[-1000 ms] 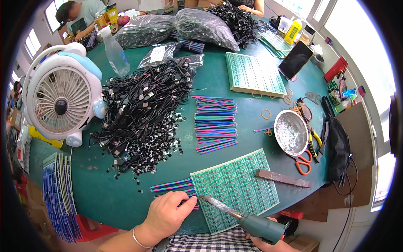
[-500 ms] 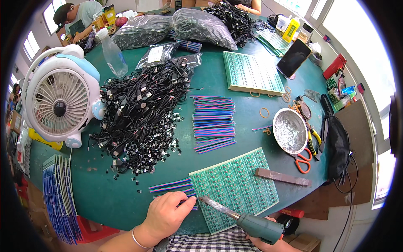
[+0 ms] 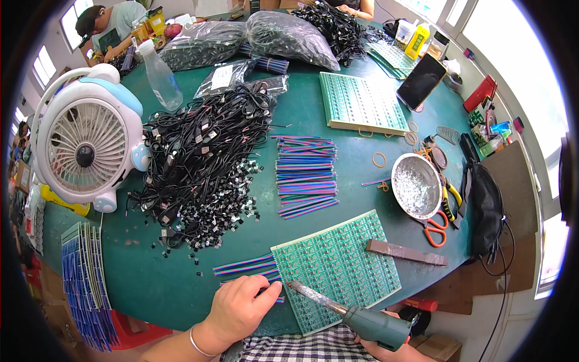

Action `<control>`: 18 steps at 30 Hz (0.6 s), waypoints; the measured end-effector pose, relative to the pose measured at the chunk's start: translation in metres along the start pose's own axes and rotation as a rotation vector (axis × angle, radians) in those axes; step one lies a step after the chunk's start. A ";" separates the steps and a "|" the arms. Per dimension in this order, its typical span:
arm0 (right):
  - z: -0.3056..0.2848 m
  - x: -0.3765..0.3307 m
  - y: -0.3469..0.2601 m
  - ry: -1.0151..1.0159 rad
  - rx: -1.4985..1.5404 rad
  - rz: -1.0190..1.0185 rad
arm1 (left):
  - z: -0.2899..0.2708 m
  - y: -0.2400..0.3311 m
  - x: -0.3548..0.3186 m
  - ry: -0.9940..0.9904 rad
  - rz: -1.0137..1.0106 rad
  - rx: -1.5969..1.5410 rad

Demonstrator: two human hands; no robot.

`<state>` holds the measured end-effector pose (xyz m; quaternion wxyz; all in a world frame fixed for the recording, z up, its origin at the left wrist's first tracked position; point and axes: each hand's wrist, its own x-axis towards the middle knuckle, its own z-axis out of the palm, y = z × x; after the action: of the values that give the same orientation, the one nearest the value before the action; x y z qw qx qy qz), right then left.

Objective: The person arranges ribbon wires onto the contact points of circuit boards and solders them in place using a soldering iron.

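Note:
My left hand (image 3: 242, 306) rests at the left edge of a green circuit board panel (image 3: 338, 265), thumb and forefinger pinched on a multicoloured ribbon wire. Several such ribbon wires (image 3: 247, 264) lie beside that edge, with blue, pink and dark strands. In my right hand (image 3: 374, 351), mostly hidden behind the tool, is a soldering iron (image 3: 375, 327) with a dark green body. Its metal tip meets the board's left edge, close to my left fingertips. The panel carries rows of small repeated circuits and slants over the table's near edge.
A brown bar (image 3: 407, 253) lies across the panel's right side. Beyond are a metal bowl (image 3: 417, 187), scissors (image 3: 435, 229), a stack of ribbon wires (image 3: 306, 175) and more boards (image 3: 362, 104). Black cables (image 3: 202, 145) and a fan (image 3: 84, 154) stand left. Other people sit at the far side.
The soldering iron's body has tilted slightly to the right, while its tip stays at the board's edge. My left hand keeps its place.

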<state>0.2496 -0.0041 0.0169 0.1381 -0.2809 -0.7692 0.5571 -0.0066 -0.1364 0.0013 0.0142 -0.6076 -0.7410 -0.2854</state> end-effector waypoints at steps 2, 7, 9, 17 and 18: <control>-0.001 0.004 -0.004 -0.002 0.026 -0.018 | 0.001 -0.002 -0.002 -0.024 0.028 0.024; 0.000 0.007 -0.007 0.016 -0.071 -0.078 | 0.000 -0.003 -0.002 -0.017 0.032 0.019; -0.001 0.002 0.005 0.000 0.025 0.009 | 0.000 -0.002 -0.001 -0.016 0.036 0.019; -0.003 0.001 0.009 -0.018 -0.001 -0.008 | -0.003 0.003 0.001 -0.022 -0.043 -0.075; -0.004 0.000 0.013 -0.012 -0.054 -0.042 | -0.005 0.003 0.001 -0.021 -0.045 -0.072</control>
<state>0.2554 0.0013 0.0060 0.1375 -0.2650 -0.7904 0.5350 -0.0054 -0.1371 0.0074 -0.0219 -0.5938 -0.7440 -0.3055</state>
